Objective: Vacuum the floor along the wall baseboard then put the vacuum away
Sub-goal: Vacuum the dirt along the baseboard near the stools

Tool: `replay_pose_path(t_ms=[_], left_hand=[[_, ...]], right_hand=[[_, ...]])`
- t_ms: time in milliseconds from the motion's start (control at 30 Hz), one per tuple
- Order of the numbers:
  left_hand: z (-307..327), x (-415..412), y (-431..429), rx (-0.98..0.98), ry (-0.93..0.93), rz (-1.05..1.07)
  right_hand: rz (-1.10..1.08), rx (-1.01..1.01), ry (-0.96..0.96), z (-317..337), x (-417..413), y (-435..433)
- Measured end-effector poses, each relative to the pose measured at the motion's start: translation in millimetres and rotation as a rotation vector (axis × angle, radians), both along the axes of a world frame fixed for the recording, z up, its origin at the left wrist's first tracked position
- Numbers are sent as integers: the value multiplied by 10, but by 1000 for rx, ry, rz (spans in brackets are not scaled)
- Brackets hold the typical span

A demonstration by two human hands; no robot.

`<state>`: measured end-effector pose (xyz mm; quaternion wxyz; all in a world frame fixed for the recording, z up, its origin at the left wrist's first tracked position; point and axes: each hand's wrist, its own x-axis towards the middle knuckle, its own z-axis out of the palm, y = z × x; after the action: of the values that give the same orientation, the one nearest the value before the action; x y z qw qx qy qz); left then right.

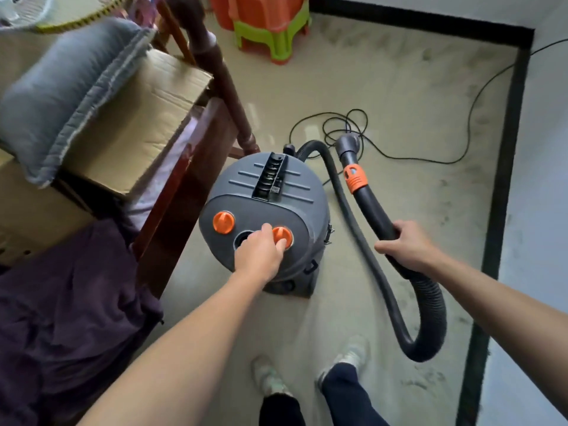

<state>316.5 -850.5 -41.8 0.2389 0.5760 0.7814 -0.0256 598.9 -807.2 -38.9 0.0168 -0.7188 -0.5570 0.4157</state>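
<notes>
A grey drum vacuum (273, 186) stands on the dusty beige floor in the middle of the view, with two orange knobs on its lid. My left hand (259, 255) rests on the lid, its fingers pinching the right orange knob (284, 235). My right hand (405, 247) grips the black hose handle (373, 210), whose orange collar and grey nozzle (349, 144) point away from me. The ribbed hose (430, 318) loops down to my right and back up to the drum. A black baseboard (504, 186) runs along the white wall on the right.
A black power cord (347, 124) lies coiled on the floor behind the vacuum and trails to the right wall. A dark wooden chair (215, 78) with a cardboard box (135, 118) and cushions stands at the left. Stacked plastic stools (270, 23) sit at the back. My feet are below.
</notes>
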Motion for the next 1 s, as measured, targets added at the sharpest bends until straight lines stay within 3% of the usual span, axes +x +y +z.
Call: replay_pose_path(t_ms=[200, 467, 667, 867, 1000], left_hand=[[-242, 89, 110, -77, 133, -180], [-205, 52, 90, -71, 213, -354], [-178, -17, 100, -59, 266, -492], [-181, -265, 111, 25, -23, -326], [-95, -648, 111, 167, -70, 41]], right_hand=[[202, 1, -38, -188, -147, 78], [117, -13, 60, -304, -476, 60], [74, -49, 25, -347, -649, -47], [45, -54, -3, -374, -765, -77], [13, -32, -8, -353, -878, -87]])
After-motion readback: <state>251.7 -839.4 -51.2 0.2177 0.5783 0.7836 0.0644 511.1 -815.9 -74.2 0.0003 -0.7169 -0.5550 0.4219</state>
